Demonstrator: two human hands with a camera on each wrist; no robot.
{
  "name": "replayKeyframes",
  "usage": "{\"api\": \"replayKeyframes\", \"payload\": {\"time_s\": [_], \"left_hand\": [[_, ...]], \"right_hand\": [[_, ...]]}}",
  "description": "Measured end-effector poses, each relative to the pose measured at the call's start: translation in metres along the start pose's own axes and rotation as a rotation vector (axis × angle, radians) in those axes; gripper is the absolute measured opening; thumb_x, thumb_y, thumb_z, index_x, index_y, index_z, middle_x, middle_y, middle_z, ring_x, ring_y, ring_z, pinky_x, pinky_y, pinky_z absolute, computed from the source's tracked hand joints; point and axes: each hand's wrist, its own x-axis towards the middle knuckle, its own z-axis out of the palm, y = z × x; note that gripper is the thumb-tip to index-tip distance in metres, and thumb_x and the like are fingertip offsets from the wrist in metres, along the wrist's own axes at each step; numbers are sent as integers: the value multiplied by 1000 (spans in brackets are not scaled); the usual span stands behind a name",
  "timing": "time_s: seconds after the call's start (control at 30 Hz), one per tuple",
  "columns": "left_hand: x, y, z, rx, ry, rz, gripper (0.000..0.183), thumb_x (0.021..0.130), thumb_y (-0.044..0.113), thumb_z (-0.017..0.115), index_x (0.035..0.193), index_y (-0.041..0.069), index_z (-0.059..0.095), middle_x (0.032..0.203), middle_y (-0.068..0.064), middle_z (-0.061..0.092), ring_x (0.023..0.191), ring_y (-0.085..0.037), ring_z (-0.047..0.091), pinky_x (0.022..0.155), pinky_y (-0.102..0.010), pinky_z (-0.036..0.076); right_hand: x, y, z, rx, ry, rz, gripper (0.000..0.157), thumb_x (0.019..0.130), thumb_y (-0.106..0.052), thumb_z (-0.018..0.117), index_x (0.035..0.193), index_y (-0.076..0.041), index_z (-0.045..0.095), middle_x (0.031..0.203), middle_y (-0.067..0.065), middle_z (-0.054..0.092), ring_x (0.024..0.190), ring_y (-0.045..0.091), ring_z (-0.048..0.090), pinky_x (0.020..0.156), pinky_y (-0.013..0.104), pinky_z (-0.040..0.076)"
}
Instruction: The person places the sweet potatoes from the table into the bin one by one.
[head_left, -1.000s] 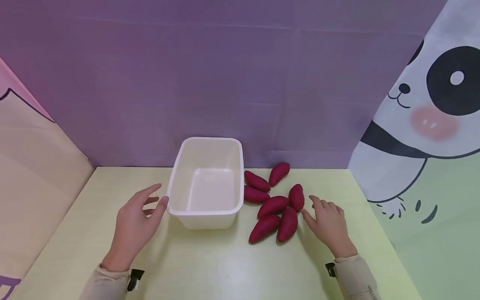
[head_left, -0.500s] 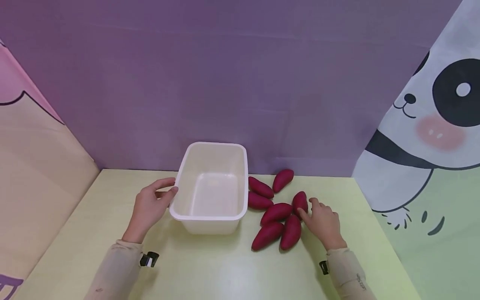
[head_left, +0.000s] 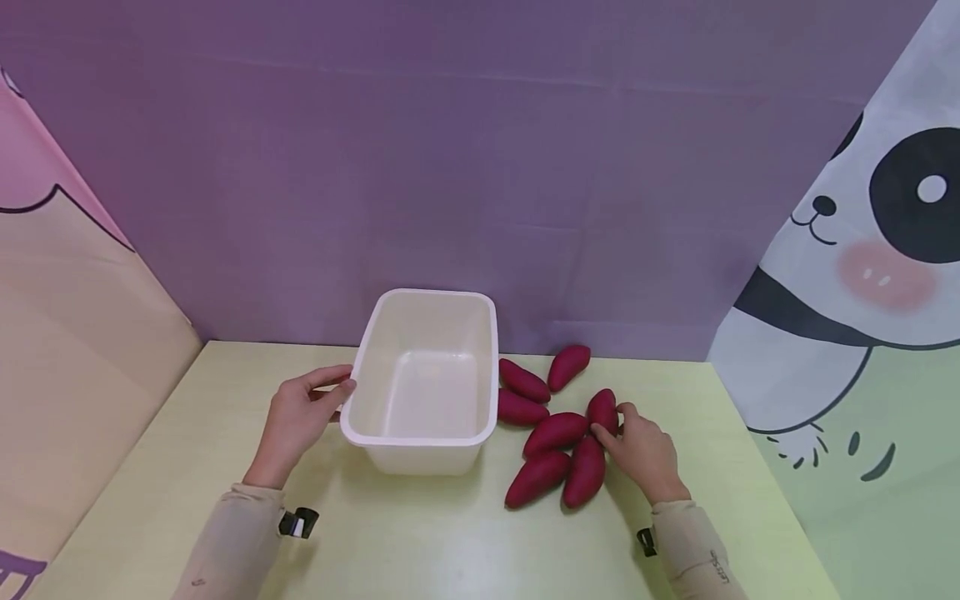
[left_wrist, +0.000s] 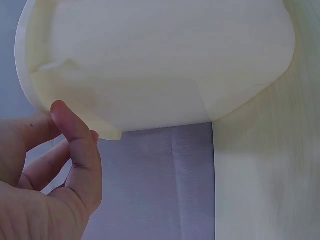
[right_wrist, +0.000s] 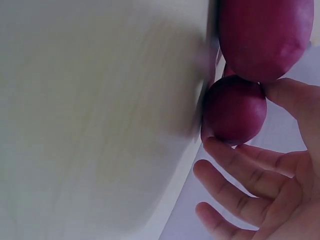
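Note:
A white plastic tub [head_left: 423, 460] stands left of the purple-red sweet potatoes. On its left side, my left hand [head_left: 298, 421] pinches the rim between thumb and fingers. The left wrist view shows those fingers [left_wrist: 84, 155] at the edge of the tub [left_wrist: 165, 65]. My right hand [head_left: 641, 454] has thumb and fingers on either side of the rightmost sweet potato [head_left: 602, 409], which still lies on the table. In the right wrist view this sweet potato [right_wrist: 235, 111] sits between thumb and fingertips, touching a larger-looking sweet potato [right_wrist: 267, 37].
Several more sweet potatoes lie close together, among them one near the back [head_left: 568, 367] and one at the front left [head_left: 537, 480]. The pale wooden table [head_left: 420, 542] meets a purple cloth backdrop [head_left: 480, 183]. A panda-printed cloth [head_left: 817, 333] hangs at the right.
My left hand has come right and reached the tub's rim. The right hand has moved left and closed its thumb and fingers about the rightmost sweet potato. The head view has shifted slightly.

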Motion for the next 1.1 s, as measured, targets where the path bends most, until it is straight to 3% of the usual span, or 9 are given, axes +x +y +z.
{"api": "replayKeyframes", "payload": {"time_s": [0.37,0.53,0.8,0.93,1.1], "left_hand": [[-2,0,1,-4,4,-7,40,99,24,66,133,2,64,123,-19,65,87,-12,68,71,-28,61],[-2,0,-1,7,-3,-17,41,99,26,66,134,4,63,125,-18,64,88,-13,68,74,-32,61],[-1,1,-1,18,-5,-11,42,99,26,66,134,3,63,123,-19,64,88,-16,68,73,-31,61],[0,2,-1,15,-5,-10,42,99,27,66,134,3,63,123,-19,65,88,-14,68,72,-27,60],[-1,1,-1,2,-14,-18,43,99,28,66,134,3,62,126,-19,63,89,-13,68,74,-31,61]], "right_hand": [[1,5,-1,108,-27,61,51,93,-35,67,128,1,55,94,14,70,77,28,66,57,42,53],[0,11,-3,181,-16,51,50,94,-28,67,133,0,54,102,18,69,89,32,67,66,46,56],[8,4,-22,189,75,-75,48,91,-18,70,133,0,57,100,17,69,86,33,64,70,46,55],[23,-14,-44,176,93,-172,44,91,-17,71,131,-1,59,101,15,69,87,34,65,73,46,55],[45,-46,-77,161,98,-265,44,92,-20,70,132,-4,60,105,14,69,91,33,65,77,47,55]]}}
